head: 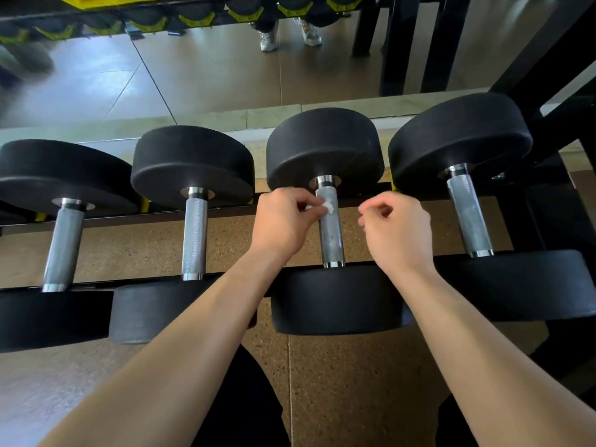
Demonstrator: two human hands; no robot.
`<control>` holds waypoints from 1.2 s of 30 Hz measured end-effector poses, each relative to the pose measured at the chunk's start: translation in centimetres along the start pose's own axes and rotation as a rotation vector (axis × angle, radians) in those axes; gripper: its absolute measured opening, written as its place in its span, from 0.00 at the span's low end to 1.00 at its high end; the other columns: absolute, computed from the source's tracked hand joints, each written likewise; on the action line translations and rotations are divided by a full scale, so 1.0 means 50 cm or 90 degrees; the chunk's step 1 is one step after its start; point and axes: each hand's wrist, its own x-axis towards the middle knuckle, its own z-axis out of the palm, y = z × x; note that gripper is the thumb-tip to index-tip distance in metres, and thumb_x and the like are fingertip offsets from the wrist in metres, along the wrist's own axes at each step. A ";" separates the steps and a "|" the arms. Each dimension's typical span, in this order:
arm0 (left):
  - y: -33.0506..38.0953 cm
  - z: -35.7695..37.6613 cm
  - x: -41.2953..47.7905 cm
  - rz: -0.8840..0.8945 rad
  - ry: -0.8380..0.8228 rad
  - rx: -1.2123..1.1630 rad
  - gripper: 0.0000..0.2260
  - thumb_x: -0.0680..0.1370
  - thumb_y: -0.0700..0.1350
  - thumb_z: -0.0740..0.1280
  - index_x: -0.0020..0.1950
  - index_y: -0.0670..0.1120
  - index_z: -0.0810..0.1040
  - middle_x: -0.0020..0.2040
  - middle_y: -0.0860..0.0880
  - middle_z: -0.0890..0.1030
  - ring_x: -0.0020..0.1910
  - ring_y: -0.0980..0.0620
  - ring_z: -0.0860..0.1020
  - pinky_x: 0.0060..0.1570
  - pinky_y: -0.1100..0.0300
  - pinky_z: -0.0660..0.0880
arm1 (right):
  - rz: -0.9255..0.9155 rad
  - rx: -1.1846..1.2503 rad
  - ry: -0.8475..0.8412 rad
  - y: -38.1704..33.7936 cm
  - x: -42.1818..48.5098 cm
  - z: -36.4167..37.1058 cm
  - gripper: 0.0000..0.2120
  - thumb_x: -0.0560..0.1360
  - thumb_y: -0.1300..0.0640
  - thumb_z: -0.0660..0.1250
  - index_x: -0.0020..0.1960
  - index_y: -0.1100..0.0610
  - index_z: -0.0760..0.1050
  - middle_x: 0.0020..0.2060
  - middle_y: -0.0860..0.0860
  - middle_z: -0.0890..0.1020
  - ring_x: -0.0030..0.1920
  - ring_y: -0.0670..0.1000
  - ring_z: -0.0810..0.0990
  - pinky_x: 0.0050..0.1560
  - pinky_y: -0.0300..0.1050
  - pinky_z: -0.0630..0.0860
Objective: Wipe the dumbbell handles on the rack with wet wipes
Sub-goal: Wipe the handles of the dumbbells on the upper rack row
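Several black dumbbells with knurled metal handles lie side by side on a black rack [225,279]. My left hand [283,221] pinches a small white wet wipe [327,206] against the upper part of the third dumbbell's handle [332,240]. To the right of that handle hovers my right hand [398,230], its fingers loosely curled and holding nothing. The neighbouring handles are one to the left [194,240] and one to the right [471,214].
A mirror behind the rack reflects the tiled floor, yellow-and-black equipment and a person's shoes [269,41]. Black frame posts [548,130] stand at the right. Speckled brown floor [354,382] lies below the rack.
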 end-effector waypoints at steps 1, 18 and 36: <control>-0.007 -0.008 -0.008 0.002 -0.039 0.008 0.06 0.74 0.49 0.76 0.50 0.51 0.87 0.46 0.57 0.84 0.46 0.62 0.79 0.48 0.70 0.74 | 0.002 0.000 -0.002 0.000 -0.001 0.000 0.08 0.81 0.58 0.64 0.52 0.53 0.82 0.45 0.47 0.84 0.46 0.42 0.80 0.42 0.32 0.71; 0.016 -0.028 -0.008 0.115 -0.243 0.123 0.04 0.71 0.50 0.79 0.44 0.53 0.88 0.42 0.56 0.84 0.43 0.60 0.79 0.47 0.61 0.77 | 0.052 -0.004 -0.008 -0.014 -0.013 -0.006 0.07 0.80 0.59 0.64 0.51 0.53 0.82 0.43 0.46 0.83 0.42 0.41 0.79 0.38 0.32 0.69; 0.037 -0.008 0.022 0.142 -0.015 0.147 0.03 0.75 0.46 0.75 0.47 0.49 0.87 0.44 0.54 0.81 0.42 0.59 0.76 0.44 0.66 0.72 | 0.041 0.009 -0.070 -0.013 -0.009 -0.007 0.06 0.81 0.57 0.65 0.51 0.50 0.80 0.41 0.44 0.80 0.39 0.41 0.79 0.36 0.31 0.69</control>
